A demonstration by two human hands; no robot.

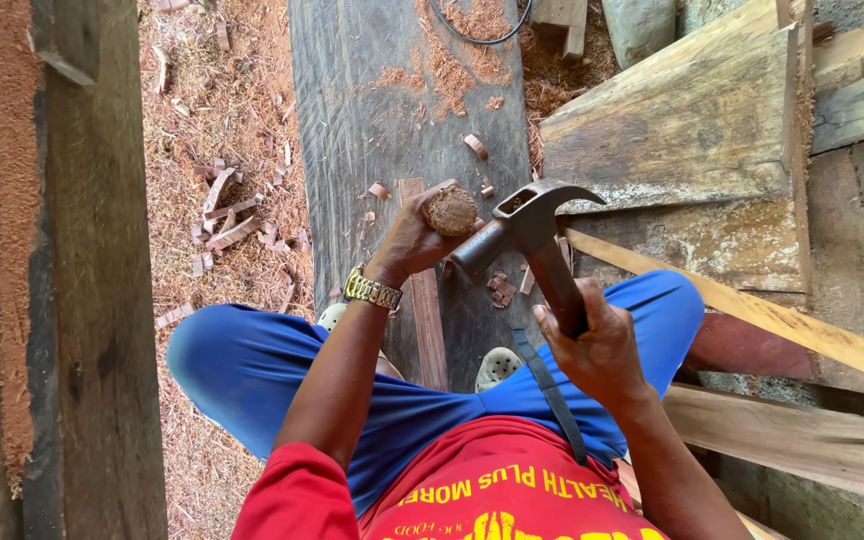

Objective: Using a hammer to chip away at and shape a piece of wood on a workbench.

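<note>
Left hand fingers wrapped tight around a round-topped wooden chisel handle, centre frame, standing on a thin reddish wood strip on the dark plank bench. Right hand fingers closed on a claw hammer, its face just beside the handle top. Judging by the chips at left, cutting is well underway and the strip looks unfinished. No packages or signs; only yellow print on the red shirt, bottom centre.

Two hands: left hand, right hand. One claw hammer, one round wooden handle end, one wristwatch, two pale shoes, one dark plank.
</note>
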